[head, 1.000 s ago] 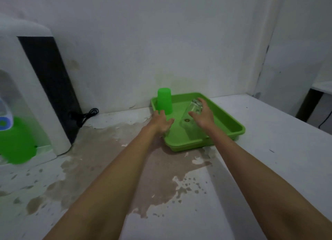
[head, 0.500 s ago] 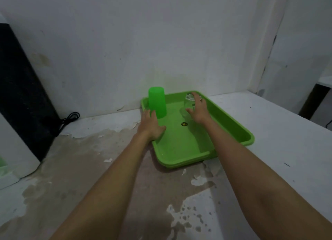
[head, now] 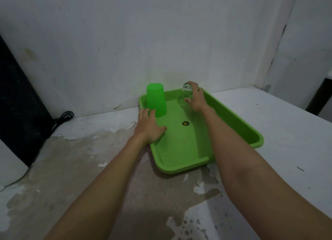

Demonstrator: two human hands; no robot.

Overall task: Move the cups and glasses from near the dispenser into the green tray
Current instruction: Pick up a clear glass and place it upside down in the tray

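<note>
At the far left edge of the frame a dark panel [head: 16, 103] is running down toward a white rounded body [head: 10, 160] in the lower left, and a black cable [head: 62, 116] is lying coiled on the counter just right of it, against the wall. The counter [head: 269, 123] is showing white paint toward the right and a large worn, brownish patch [head: 89, 167] across the lower middle. Moving rightward, the left forearm is stretching up from the bottom of the frame, and the left hand [head: 150, 127] is lying flat with its fingers spread and loose, gripping nothing, its palm pressing on the left rim of the green tray [head: 233, 123] and its fingertips ending just below the green cup [head: 156, 100]. That cup is standing mouth-down in the tray's far left corner, in the middle of the frame. A small dark round sticker [head: 185, 123] is sitting on the tray floor between the two hands. Further right, the clear glass [head: 187, 94] is standing mouth-down near the tray's far right corner, and the right hand [head: 196, 100] is curling around its right side, fingers wrapping over its upturned base and thumb reaching toward its lower wall, grasping it.
</note>
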